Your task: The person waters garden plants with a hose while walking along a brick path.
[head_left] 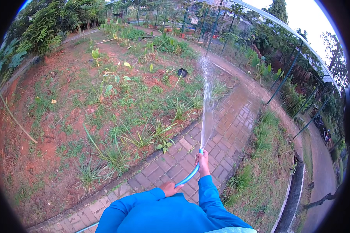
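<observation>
A blue garden hose [189,176] runs between my two hands. Near its open end my right hand [203,162] grips it, arm stretched forward over the paving. Lower down, by my waist, my left hand [170,188] is closed around the same hose. A jet of water [206,107] leaves the tip, spreads, and breaks into drops toward the far end of the path. Wet, shiny pavers [243,115] show to the right of the jet. Another length of pale blue hose [87,227] lies on the bricks at bottom left.
The brick path [154,171] has a raised edge on its left, along grass clumps [112,157] and a planted soil bed [75,122]. On the right are a grass strip [242,186] and a concrete drain channel [290,198]. Green metal posts [285,72] hold a canopy. A black plastic bag [182,72] lies on the bed.
</observation>
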A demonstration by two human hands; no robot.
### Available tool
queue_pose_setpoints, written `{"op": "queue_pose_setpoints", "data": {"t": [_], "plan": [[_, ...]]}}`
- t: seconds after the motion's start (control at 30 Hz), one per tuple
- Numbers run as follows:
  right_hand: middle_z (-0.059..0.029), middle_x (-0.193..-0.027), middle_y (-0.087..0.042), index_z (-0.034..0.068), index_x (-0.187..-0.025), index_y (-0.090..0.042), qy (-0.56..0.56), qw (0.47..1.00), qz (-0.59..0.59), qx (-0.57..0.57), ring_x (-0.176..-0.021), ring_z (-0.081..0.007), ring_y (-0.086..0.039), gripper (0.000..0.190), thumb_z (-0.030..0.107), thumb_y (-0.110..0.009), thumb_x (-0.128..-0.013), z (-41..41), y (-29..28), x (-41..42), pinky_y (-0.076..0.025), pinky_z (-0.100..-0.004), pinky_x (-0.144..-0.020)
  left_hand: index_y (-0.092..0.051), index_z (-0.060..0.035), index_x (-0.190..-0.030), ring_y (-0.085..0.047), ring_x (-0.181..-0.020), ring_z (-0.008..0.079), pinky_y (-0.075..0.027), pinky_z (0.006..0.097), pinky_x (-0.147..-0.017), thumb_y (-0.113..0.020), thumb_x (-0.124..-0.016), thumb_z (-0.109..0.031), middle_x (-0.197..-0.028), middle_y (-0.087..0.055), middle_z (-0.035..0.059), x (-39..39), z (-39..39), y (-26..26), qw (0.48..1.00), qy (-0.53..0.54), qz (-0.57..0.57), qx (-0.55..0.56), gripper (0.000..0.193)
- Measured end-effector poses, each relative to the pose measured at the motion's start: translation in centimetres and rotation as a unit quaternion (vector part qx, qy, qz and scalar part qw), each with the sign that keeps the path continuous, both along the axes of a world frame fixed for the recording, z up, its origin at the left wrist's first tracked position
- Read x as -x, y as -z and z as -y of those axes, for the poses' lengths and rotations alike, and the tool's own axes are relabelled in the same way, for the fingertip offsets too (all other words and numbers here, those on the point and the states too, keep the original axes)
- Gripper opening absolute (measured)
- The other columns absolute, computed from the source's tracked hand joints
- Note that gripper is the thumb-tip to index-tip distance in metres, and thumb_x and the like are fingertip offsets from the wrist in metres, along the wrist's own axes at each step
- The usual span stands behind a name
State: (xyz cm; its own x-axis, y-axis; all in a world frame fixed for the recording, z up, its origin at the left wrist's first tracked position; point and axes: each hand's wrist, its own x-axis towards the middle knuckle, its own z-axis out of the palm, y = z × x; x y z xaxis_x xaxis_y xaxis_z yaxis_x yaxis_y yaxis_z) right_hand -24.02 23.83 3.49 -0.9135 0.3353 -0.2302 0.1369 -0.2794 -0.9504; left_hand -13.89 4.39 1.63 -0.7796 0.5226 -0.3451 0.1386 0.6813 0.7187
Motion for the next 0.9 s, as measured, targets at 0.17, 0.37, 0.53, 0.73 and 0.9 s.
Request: {"op": "queue_pose_setpoints", "data": {"t": [0.17, 0.37, 0.53, 0.73, 0.9], "plan": [[-0.0016, -0.051, -0.037, 0.009, -0.095, -0.035, -0.002, 1.0, 0.002, 0.003, -0.031, -0.0099, -0.034, 0.022, 0.004, -0.042, -0.074, 0.0, 0.4, 0.2, -0.031, -0.0231, -0.025, -0.06, -0.002, -0.078, -0.055, -0.062, 0.0342, -0.041, 0.0432, -0.057, -0.033, -0.076, -0.06, -0.064, -0.055, 0.0203, 0.2, -0.1, 0.2, 1.0, 0.003, 0.018, 0.021, 0.065], [-0.0028, -0.044, -0.036, 0.011, -0.097, -0.034, -0.009, 1.0, 0.003, 0.001, -0.027, -0.013, -0.034, 0.025, 0.006, -0.041, -0.073, -0.4, 1.0, 0.7, -0.029, -0.025, -0.023, -0.061, -0.0037, -0.08, -0.055, -0.063, 0.0339, -0.041, 0.043, -0.058, -0.032, -0.077, -0.06, -0.065, -0.056, 0.0197, 0.5, -0.3, 1.4, 0.999, 0.003, 0.022, 0.025, 0.063], [-0.002, -0.043, -0.035, 0.012, -0.096, -0.034, -0.009, 1.0, -0.002, 0.002, -0.027, -0.0126, -0.034, 0.025, 0.006, -0.042, -0.072, -0.5, 1.1, 0.8, -0.029, -0.025, -0.023, -0.061, -0.0042, -0.079, -0.055, -0.063, 0.034, -0.041, 0.0428, -0.059, -0.032, -0.077, -0.06, -0.065, -0.056, 0.0194, 0.7, -0.3, 1.0, 0.999, 0.01, 0.025, 0.029, 0.063], [-0.0018, -0.049, -0.038, 0.009, -0.096, -0.035, -0.008, 1.0, -0.01, 0.007, -0.029, -0.0103, -0.035, 0.023, 0.005, -0.042, -0.074, -0.3, 0.4, 0.6, -0.031, -0.0232, -0.025, -0.061, -0.0048, -0.079, -0.055, -0.064, 0.0339, -0.041, 0.043, -0.06, -0.033, -0.077, -0.059, -0.065, -0.056, 0.0184, 0.8, -0.5, 1.8, 1.0, 0.008, 0.013, 0.027, 0.061], [-0.002, -0.044, -0.035, 0.012, -0.097, -0.034, -0.002, 1.0, -0.003, -0.001, -0.028, -0.0123, -0.034, 0.026, 0.006, -0.041, -0.073, -0.5, 0.8, 0.9, -0.03, -0.0253, -0.023, -0.061, -0.0046, -0.076, -0.055, -0.063, 0.0336, -0.041, 0.0431, -0.059, -0.033, -0.078, -0.059, -0.063, -0.056, 0.0179, 0.8, -0.6, 1.6, 1.0, 0.003, 0.005, 0.023, 0.061]]}}
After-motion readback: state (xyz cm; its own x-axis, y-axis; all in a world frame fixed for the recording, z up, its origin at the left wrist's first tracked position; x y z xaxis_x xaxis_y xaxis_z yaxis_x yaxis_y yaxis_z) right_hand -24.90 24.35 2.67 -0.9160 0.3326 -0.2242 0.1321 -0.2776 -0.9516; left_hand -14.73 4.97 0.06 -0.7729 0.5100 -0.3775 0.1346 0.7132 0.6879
